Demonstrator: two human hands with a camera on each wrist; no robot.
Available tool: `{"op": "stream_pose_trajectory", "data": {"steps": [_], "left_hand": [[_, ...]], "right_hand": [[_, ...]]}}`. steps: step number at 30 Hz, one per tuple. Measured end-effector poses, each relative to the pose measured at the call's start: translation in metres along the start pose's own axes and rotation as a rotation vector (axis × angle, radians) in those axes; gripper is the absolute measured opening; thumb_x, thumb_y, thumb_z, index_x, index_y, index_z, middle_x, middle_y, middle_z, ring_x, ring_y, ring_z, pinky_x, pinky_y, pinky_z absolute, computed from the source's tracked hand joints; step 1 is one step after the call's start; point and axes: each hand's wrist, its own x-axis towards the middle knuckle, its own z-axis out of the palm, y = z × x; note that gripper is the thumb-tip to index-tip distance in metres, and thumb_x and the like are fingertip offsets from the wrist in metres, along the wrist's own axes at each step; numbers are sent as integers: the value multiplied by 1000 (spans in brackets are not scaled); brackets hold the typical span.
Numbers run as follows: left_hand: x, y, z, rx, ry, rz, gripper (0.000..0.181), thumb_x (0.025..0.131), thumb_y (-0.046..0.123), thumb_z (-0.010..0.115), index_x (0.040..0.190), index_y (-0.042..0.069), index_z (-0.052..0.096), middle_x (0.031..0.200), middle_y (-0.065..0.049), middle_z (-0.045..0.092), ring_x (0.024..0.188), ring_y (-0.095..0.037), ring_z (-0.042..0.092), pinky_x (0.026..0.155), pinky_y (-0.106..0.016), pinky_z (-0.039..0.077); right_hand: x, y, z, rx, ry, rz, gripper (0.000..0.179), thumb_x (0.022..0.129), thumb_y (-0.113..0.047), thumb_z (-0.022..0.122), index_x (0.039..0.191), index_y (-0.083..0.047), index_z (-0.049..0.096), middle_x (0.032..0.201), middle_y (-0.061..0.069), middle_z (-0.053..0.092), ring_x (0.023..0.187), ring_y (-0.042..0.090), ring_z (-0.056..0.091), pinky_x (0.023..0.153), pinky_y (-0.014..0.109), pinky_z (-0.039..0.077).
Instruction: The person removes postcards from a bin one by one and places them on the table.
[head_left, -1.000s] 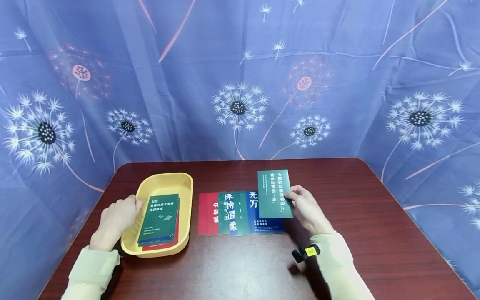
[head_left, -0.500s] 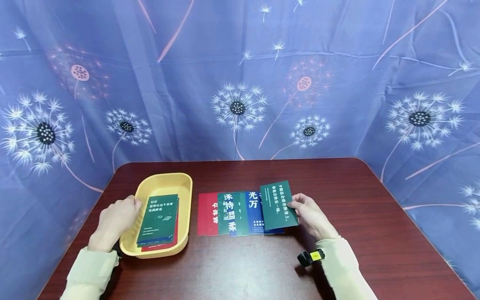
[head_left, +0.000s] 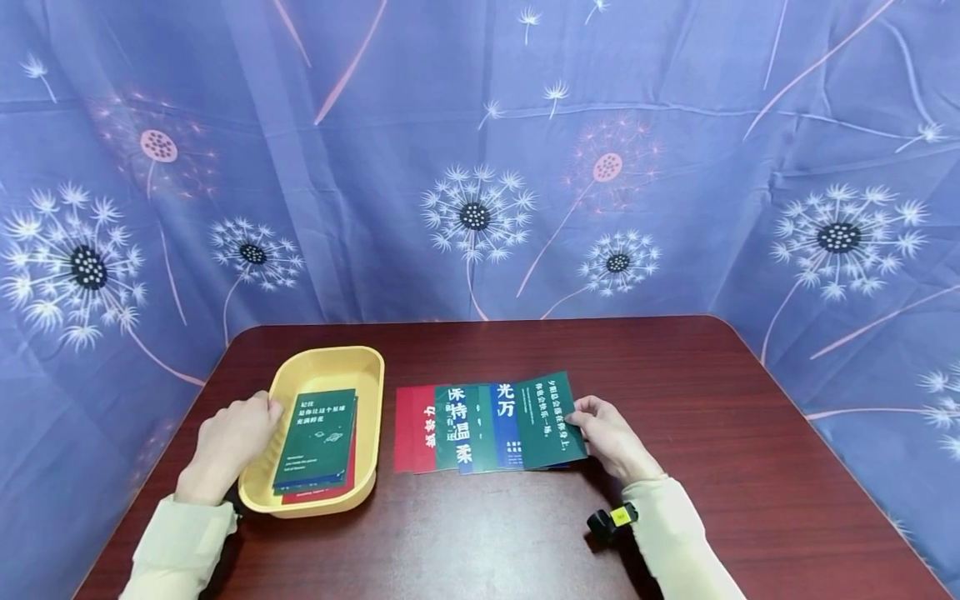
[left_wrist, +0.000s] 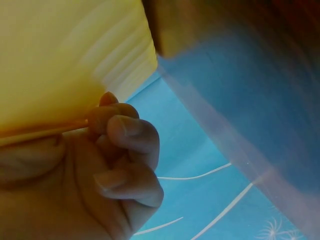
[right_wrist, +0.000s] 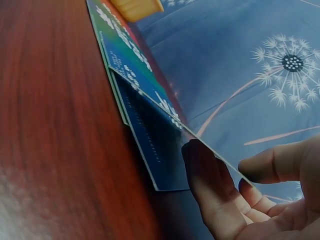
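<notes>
My right hand [head_left: 611,440] pinches the right edge of a green card [head_left: 546,427] with white writing, thumb on top and fingers beneath. In the right wrist view this card slants up from a blue card [right_wrist: 145,132] lying under it. The blue card ends an overlapping row with a red card [head_left: 414,433] and green ones to the left. My left hand [head_left: 231,442] grips the left rim of a yellow plastic tray [head_left: 333,368], its fingers curled at the rim in the left wrist view. Inside the tray lies a stack of cards, a green card [head_left: 311,442] uppermost.
Everything stands on a dark red-brown wooden table [head_left: 480,542]. Behind and beside it hangs a blue cloth [head_left: 360,208] printed with dandelions. A black strap device with a yellow label [head_left: 621,517] sits at my right wrist.
My right hand has brought the green card down and tilted it, so it now overlaps the row's right end. The left hand stays at the tray.
</notes>
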Motion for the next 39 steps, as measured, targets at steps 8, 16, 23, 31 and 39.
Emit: {"op": "stream_pose_trajectory", "data": {"steps": [8, 16, 23, 31, 39], "left_hand": [[0, 2, 0, -7, 12, 7, 35, 100, 24, 36, 82, 1, 54, 78, -29, 59, 66, -46, 57, 53, -56, 42], [0, 2, 1, 0, 13, 12, 36, 100, 25, 36, 82, -1, 54, 78, -30, 59, 65, -47, 57, 53, -56, 42], [-1, 2, 1, -2, 3, 7, 36, 101, 25, 36, 82, 0, 53, 78, -29, 58, 65, -46, 57, 53, -56, 41], [-2, 1, 1, 4, 8, 5, 36, 101, 25, 36, 83, -1, 53, 79, -31, 58, 66, -48, 57, 53, -57, 41], [-2, 1, 0, 4, 8, 8, 36, 100, 25, 36, 84, -1, 54, 79, -30, 59, 67, -47, 58, 54, -57, 42]], "right_hand": [[-1, 2, 1, -44, 54, 15, 14, 93, 0, 51, 103, 3, 43, 83, 6, 52, 64, 12, 57, 54, 27, 50], [-4, -1, -1, -124, 86, 9, 15, 94, -6, 51, 103, 5, 47, 69, 0, 42, 59, 9, 49, 53, 26, 47], [-6, -2, -2, -287, 159, -28, 18, 93, -8, 52, 105, 5, 51, 77, 5, 50, 62, 12, 53, 56, 28, 49], [-12, -11, -5, -692, 279, -115, 21, 92, -19, 55, 102, -1, 56, 76, 5, 57, 62, 16, 56, 57, 30, 44], [-16, -17, -4, -704, 234, -132, 19, 93, -19, 53, 99, -2, 58, 64, 3, 58, 58, 13, 56, 58, 29, 44]]}}
